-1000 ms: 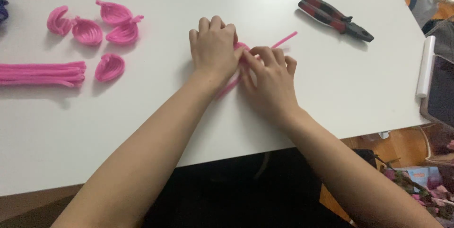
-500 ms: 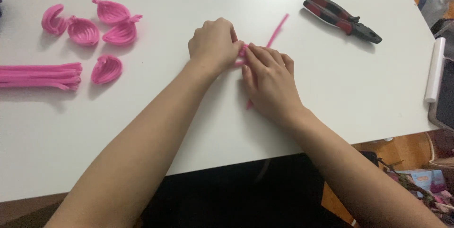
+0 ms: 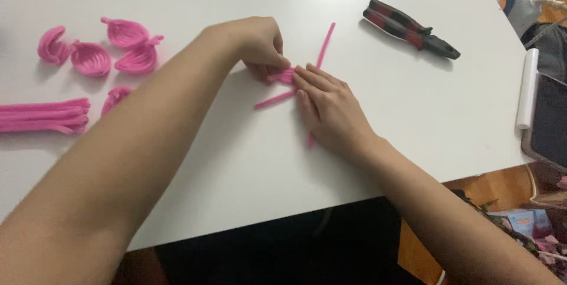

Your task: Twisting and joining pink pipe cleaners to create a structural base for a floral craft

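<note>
Head view: left hand [image 3: 260, 43] pinching pink pipe cleaners [image 3: 282, 76] mid-table [image 3: 248, 167], right hand [image 3: 331, 111] pressing flat on them, nothing clasped. Best to keep strands aligned, pinch tight, bend slowly. Pliers [image 3: 410, 28] well apart.

- The single head-worn camera looked steeply down from above the person's chest onto the white table [image 3: 248, 173].
- It faced forward across the tabletop, close enough that both forearms filled the lower frame.
- No second view existed.
</note>
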